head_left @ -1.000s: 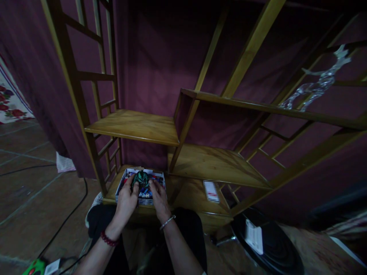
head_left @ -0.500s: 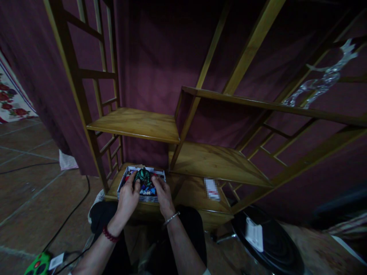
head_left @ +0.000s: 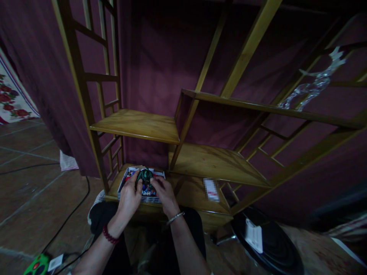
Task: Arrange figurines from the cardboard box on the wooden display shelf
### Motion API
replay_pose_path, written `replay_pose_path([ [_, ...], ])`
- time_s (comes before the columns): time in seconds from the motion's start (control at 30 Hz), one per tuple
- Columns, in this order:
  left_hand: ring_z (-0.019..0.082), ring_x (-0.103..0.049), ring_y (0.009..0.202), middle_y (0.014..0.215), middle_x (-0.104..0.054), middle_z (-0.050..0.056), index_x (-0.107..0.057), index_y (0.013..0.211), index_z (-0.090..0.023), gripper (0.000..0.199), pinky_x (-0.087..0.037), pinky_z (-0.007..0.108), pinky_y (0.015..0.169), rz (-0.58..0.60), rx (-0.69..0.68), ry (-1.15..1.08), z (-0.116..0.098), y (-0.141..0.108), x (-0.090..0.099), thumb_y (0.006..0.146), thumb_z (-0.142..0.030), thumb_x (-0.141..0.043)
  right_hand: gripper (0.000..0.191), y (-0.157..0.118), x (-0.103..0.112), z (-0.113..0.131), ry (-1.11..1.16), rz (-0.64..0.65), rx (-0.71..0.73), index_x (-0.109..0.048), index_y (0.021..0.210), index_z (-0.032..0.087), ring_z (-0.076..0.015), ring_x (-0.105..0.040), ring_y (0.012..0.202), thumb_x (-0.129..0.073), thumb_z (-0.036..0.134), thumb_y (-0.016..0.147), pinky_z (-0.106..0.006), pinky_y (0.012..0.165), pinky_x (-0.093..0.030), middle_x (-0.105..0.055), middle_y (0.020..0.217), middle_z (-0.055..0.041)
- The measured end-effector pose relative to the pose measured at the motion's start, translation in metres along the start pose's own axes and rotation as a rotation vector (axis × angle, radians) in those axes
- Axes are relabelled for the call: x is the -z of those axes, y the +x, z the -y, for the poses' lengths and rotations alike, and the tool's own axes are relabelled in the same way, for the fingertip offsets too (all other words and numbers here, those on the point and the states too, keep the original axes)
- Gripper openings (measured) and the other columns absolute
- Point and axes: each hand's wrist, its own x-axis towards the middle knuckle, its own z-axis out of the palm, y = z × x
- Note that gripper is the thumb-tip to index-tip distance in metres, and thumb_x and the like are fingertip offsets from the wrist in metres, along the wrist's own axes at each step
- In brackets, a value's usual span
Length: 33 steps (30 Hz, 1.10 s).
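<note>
A shiny dark green figure (head_left: 145, 175), its exact kind too small to tell, is held between both my hands over a shallow white box (head_left: 160, 175). My left hand (head_left: 130, 192) grips its left side with thumb and fingers. From the right, my right hand (head_left: 164, 192) pinches its edge with the fingertips. Small colourful pieces (head_left: 148, 190), blue, white and red, lie in the box beneath. The box rests on the low wooden shelf (head_left: 183, 193); its front wall is partly covered by my hands.
A wooden shelf unit (head_left: 134, 124) rises ahead, with a clear deer figurine (head_left: 312, 86) at upper right. A blurred white and red card (head_left: 211, 190) lies right of the box. A black round stool (head_left: 269, 244) bears a white object (head_left: 254, 235). A green device (head_left: 37, 264) sits lower left.
My right hand has shifted slightly, its fingertips closer in on the green figure. The figure has turned a little between my hands. The view has moved slightly.
</note>
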Motion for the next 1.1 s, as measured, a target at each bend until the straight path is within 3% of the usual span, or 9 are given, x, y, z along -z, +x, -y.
replay_pose_path([
  [0.2,0.021,-0.053,0.107,0.115,-0.059,0.010,-0.050,0.119,-0.014,0.043,-0.041,0.037,0.092,-0.015,-0.060,-0.033,-0.003,-0.003,0.007,0.082,-0.034,-0.039,0.025,-0.002,-0.001,0.003,0.139,0.043,-0.095,-0.063,0.068,0.016,-0.0077,-0.047,0.051,-0.067,0.039,0.060,-0.018,0.045,-0.031,-0.056,0.058,0.0029],
  [0.7,0.023,-0.049,0.112,0.119,-0.055,0.012,-0.049,0.118,-0.013,0.045,-0.038,0.039,0.095,-0.027,-0.129,-0.220,-0.011,-0.016,0.019,0.082,-0.039,-0.043,0.020,-0.019,-0.004,0.032,0.528,-0.002,-0.094,-0.063,0.065,0.017,-0.0086,-0.054,0.057,-0.075,0.028,0.054,-0.018,0.049,-0.038,-0.060,0.059,0.0034],
  [0.93,0.020,-0.045,0.115,0.125,-0.050,0.011,-0.038,0.127,-0.016,0.047,-0.037,0.038,0.096,-0.059,-0.255,-0.152,-0.012,-0.020,0.021,0.083,-0.033,-0.044,0.022,-0.024,-0.004,0.036,0.527,-0.044,-0.099,-0.063,0.064,0.016,-0.0104,-0.056,0.056,-0.075,0.030,0.052,-0.020,0.047,-0.039,-0.063,0.063,0.0009],
  [1.1,0.020,-0.051,0.109,0.117,-0.055,0.011,-0.044,0.122,-0.016,0.042,-0.041,0.036,0.093,-0.152,-0.418,-0.040,-0.015,-0.019,0.019,0.082,-0.030,-0.046,0.021,-0.028,-0.001,0.038,0.570,-0.053,-0.095,-0.063,0.065,0.016,-0.0102,-0.056,0.055,-0.075,0.028,0.052,-0.019,0.047,-0.041,-0.063,0.060,0.0011],
])
